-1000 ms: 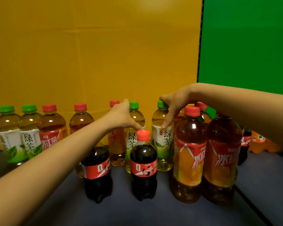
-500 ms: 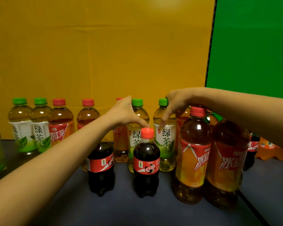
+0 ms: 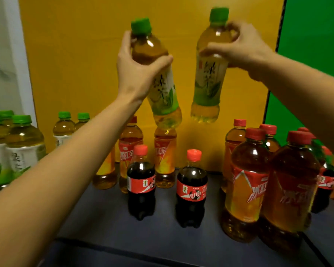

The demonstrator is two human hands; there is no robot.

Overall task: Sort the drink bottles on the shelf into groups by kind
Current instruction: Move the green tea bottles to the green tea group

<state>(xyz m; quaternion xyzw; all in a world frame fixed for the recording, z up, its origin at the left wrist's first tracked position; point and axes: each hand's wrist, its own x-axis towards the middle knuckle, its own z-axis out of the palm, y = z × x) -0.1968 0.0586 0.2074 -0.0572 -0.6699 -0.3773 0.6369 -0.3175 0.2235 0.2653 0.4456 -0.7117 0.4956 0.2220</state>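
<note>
My left hand (image 3: 137, 70) grips a green-capped green tea bottle (image 3: 163, 93) by its shoulder, held high and tilted, its base just above a red tea bottle. My right hand (image 3: 241, 49) holds a second green tea bottle (image 3: 207, 83) near its neck, hanging almost upright in the air. Below on the dark shelf (image 3: 162, 234) stand two small cola bottles (image 3: 141, 182) (image 3: 191, 187) with red caps. Behind them are small red tea bottles (image 3: 165, 158). Two large red tea bottles (image 3: 245, 184) (image 3: 291, 189) stand front right. More green tea bottles (image 3: 23, 143) are grouped at the left.
A yellow panel (image 3: 85, 54) backs the shelf, with a green panel (image 3: 312, 35) at the right. Another cola bottle (image 3: 326, 178) and something orange sit behind the large bottles at far right. A gap lies on the shelf between the two cola bottles and behind them.
Both hands have lifted a green tea bottle each from the middle row high above the shelf. The view has shifted, showing more green tea bottles at the left.
</note>
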